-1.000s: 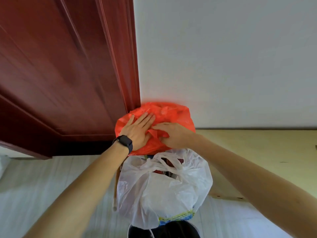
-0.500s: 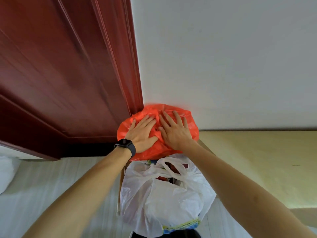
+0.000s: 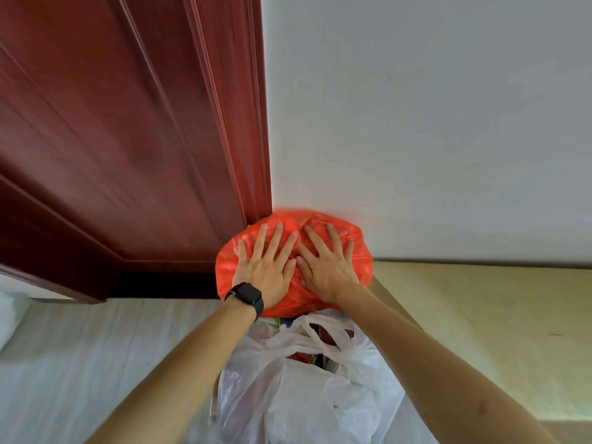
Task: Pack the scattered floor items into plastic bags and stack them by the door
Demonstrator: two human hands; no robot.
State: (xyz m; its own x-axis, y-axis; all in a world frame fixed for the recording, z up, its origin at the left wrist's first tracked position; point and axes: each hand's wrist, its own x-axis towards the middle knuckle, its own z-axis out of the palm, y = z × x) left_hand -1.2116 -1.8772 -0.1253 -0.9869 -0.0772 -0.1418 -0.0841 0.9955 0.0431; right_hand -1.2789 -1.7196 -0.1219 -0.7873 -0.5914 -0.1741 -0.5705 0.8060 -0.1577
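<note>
An orange plastic bag (image 3: 358, 248) lies against the white wall, right beside the dark red door (image 3: 121, 149). My left hand (image 3: 267, 267), with a black watch on the wrist, presses flat on the bag's left half, fingers spread. Beside it, my right hand (image 3: 326, 264) presses flat on the right half, also with straight fingers. A white plastic bag (image 3: 304, 395), stuffed and tied at its handles, stands nearer to me, touching the orange bag's near side. Its contents show only as dark red patches through the opening.
The red door frame (image 3: 243, 123) meets the white wall (image 3: 432, 123) just above the orange bag. Pale wood-look floor (image 3: 96, 363) spreads to the left. A yellowish flat surface (image 3: 480, 315) lies to the right. Something white (image 3: 8, 315) shows at the left edge.
My right hand went from pinching the orange bag's top to lying flat on it. Both hands have spread their fingers and slid further up over the bag.
</note>
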